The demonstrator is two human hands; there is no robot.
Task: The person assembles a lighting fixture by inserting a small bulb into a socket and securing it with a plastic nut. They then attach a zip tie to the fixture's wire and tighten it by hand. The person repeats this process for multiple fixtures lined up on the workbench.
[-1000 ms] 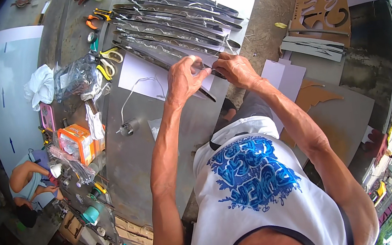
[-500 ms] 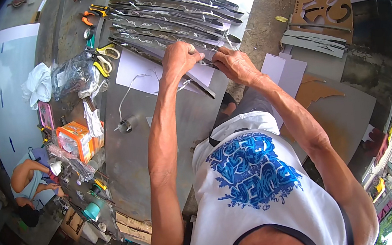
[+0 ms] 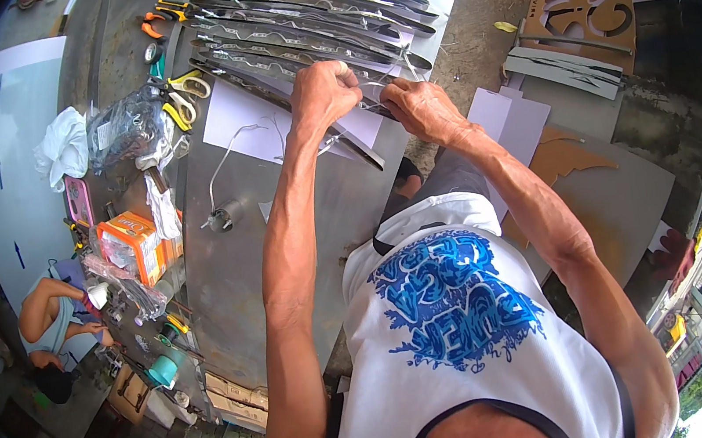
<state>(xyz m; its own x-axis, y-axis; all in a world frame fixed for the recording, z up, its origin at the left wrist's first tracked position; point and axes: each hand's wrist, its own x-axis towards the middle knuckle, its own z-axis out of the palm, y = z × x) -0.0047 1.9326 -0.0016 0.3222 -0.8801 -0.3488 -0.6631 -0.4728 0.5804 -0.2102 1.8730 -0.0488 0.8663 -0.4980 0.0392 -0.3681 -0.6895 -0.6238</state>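
Several long, dark, gently curved strips [image 3: 316, 21] lie side by side at the table's far end, with thin pale strands looped along them. Over the nearest strips, my left hand [image 3: 324, 96] is closed in a pinch. My right hand [image 3: 425, 109] has its fingers curled together close by, at the strips' right end. A thin pale strand [image 3: 372, 85] spans the small gap between both hands; the fingertips are partly hidden. One dark strip [image 3: 360, 150] sticks out toward me beneath my hands, over a white sheet [image 3: 232, 112].
Left of the strips lie yellow-handled scissors [image 3: 190, 86], orange-handled pliers [image 3: 155, 23] and plastic bags [image 3: 125, 129]. A bent wire stands in a small metal cylinder [image 3: 227, 218]. An orange box [image 3: 142, 246] sits at the table's left. Another person [image 3: 53, 316] crouches far left. Cut brown panels [image 3: 578, 3] lie right.
My left hand has lifted slightly up and away, and my right hand has shifted little. The view has moved slightly; the strips keep their arrangement.
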